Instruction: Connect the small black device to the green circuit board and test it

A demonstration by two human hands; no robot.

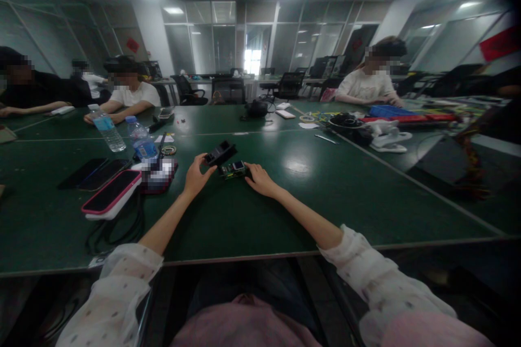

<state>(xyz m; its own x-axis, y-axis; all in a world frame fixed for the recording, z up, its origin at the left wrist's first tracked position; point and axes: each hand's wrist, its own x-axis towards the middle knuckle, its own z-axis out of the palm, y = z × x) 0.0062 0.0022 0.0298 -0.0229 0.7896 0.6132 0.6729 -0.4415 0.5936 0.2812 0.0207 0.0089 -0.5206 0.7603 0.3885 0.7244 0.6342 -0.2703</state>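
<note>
My left hand grips a black plastic housing, tilted just above the green table, its thumb on the near side. Close beside the housing is a small circuit board with a little dark screen on top and greenish parts along its lower side. My right hand pinches this board at its right edge. The board and the housing lie very close together, and I cannot tell whether they touch. Some fingertips are hidden behind the parts.
On the left are a pink-edged phone, dark phones, cables and two water bottles. A pen, a blue tray and white straps lie to the right. People sit across the green table.
</note>
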